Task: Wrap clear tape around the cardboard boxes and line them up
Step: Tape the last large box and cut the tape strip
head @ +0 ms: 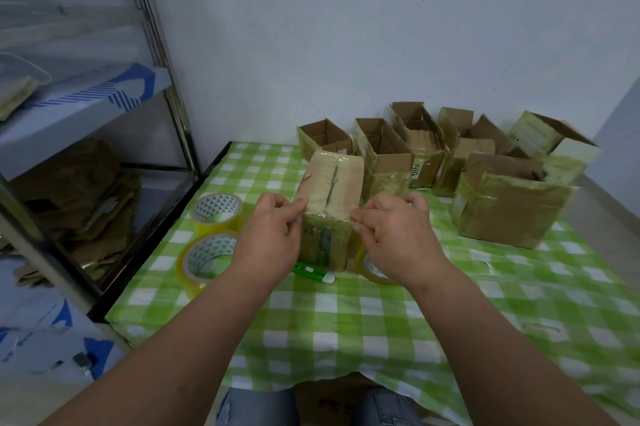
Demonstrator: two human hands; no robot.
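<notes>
Box [329,203], closed and tape-wrapped, stands upright on the checked tablecloth [346,314] between both hands. Left hand [270,235] pinches its left edge; right hand [394,235] pinches its right edge.

A table covered by a green-and-white checked plastic cloth [346,314] is seen. On it are set two yellowish rolls of clear tape [211,238], a green-and-white pen-shaped cutter [313,272], a closed taped cardboard box [329,210] and a row of open brown cardboard boxes [433,148] along the wall.
</notes>
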